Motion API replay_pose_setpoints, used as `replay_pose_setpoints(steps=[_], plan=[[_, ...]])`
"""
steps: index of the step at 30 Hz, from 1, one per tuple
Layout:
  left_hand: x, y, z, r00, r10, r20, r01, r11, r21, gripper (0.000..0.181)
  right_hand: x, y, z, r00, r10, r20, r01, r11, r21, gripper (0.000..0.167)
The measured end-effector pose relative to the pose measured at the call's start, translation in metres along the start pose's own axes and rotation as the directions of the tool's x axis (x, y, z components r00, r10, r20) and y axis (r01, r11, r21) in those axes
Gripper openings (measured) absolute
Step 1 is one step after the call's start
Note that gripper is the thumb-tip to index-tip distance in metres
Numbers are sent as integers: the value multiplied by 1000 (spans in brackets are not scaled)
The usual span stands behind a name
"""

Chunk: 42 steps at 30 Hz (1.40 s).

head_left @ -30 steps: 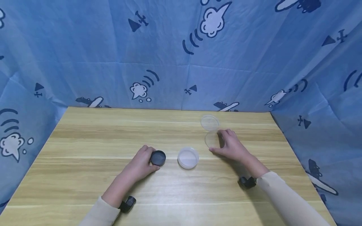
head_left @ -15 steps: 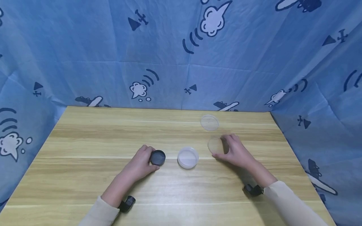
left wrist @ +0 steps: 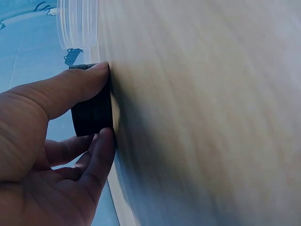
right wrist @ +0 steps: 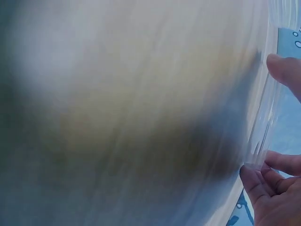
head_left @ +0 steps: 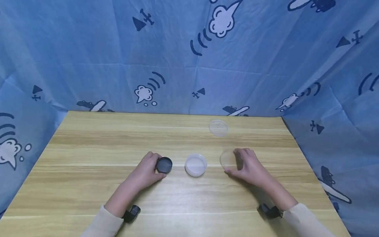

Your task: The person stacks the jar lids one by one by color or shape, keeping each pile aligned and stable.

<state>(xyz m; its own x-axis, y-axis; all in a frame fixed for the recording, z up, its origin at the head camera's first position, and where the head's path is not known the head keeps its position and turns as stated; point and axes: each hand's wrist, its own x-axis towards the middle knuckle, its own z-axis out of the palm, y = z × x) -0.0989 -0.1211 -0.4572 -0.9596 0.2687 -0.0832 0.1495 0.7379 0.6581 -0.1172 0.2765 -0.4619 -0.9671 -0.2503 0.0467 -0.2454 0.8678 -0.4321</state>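
My left hand (head_left: 143, 172) grips a small round black container (head_left: 164, 165) between thumb and fingers, at the left of the middle in the head view. In the left wrist view the black container (left wrist: 93, 113) is low and short-sided, standing on the table. To its right is a round, translucent whitish container (head_left: 196, 165), touched by neither hand. Farther right, my right hand (head_left: 251, 168) holds a clear shallow round dish (head_left: 227, 159) by its sides, thumb nearest me. The right wrist view shows this dish (right wrist: 263, 127) edge-on, at the table surface.
A clear round disc (head_left: 218, 128) lies near the back edge of the wooden table (head_left: 118, 138), behind the right hand's dish. Blue printed cloth (head_left: 174, 42) hangs behind the table and along its sides. Black wrist cameras sit on both wrists.
My right hand has drawn the clear dish towards me and slightly to the right, away from the disc at the back. My left hand stays on the black container.
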Motion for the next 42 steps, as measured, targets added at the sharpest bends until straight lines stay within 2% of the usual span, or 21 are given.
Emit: replay_pose_setpoints(steps=[16, 34, 42], plan=[[2, -2, 0, 1000, -1, 8, 1, 1000, -1, 50, -27, -3, -3, 1000, 17, 11, -16, 999, -36, 87], [2, -2, 0, 1000, -15, 12, 15, 1000, -1, 50, -34, -8, 0, 998, 49, 49, -46, 997, -68, 95], [2, -4, 1, 1000, 4, 2, -4, 1000, -2, 50, -36, -10, 0, 997, 55, 56, -50, 995, -85, 97]])
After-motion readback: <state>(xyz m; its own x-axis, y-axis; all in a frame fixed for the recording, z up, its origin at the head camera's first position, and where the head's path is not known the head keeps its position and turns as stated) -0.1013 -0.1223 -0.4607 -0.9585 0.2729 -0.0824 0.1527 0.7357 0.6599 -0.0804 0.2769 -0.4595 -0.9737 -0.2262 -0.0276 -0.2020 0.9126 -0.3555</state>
